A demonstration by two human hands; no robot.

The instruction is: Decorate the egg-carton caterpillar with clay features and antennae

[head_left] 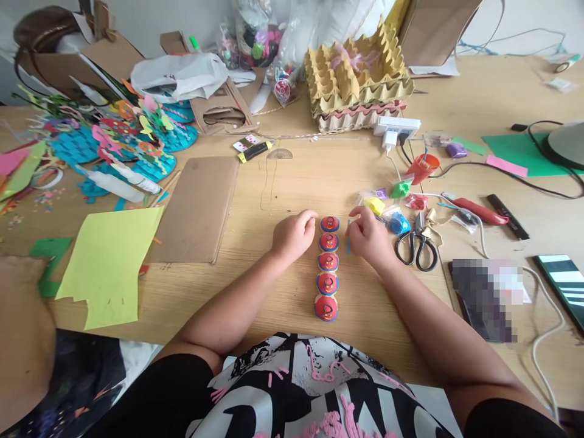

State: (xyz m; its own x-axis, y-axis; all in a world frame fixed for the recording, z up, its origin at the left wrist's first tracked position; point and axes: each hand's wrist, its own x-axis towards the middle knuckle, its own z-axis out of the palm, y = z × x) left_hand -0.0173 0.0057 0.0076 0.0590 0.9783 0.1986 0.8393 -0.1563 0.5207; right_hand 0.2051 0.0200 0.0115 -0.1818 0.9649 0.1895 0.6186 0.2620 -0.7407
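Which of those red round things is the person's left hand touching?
On the wooden table, a column of five red discs runs away from the person. The left hand rests beside the farthest disc, at the column's top, between both hands; the other four lie nearer.

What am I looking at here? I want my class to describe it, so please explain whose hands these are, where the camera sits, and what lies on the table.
One camera, worn on a person's head, looks down at their own hands. The left hand rests beside a row of five red-and-blue discs on the wooden table. The right hand pinches a small blue strip. Nearby lie scissors, small bags of coloured clay, yellow paper, brown cardboard and egg trays.
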